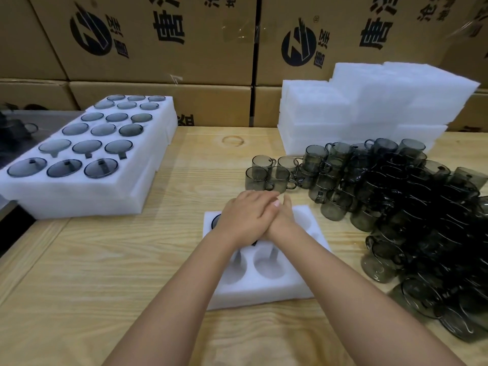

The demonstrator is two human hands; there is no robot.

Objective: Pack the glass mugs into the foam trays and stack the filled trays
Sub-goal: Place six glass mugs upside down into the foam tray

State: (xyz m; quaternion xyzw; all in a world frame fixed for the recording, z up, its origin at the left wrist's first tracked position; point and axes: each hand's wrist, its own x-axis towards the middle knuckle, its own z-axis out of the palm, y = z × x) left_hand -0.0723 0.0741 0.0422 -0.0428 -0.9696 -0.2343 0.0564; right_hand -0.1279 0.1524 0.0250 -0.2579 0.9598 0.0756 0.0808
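A white foam tray [264, 291] with round pockets lies on the wooden table in front of me. My left hand [243, 217] rests palm down over the tray's far pockets, crossing on top of my right hand [286, 220], whose fingers are stretched out. The dark rim of a glass mug [215, 221] peeks out from a pocket at the left edge of my left hand. Whatever else is under the hands is hidden. The two near pockets are empty. A large pile of smoky glass mugs [422, 207] sits to the right.
A stack of filled foam trays [79, 196] stands at the left, its top tray showing several glass pieces. Plain white foam blocks [369, 107] are stacked at the back right. Printed cardboard boxes [158, 48] wall off the back. A dark glass piece [15, 128] sits far left.
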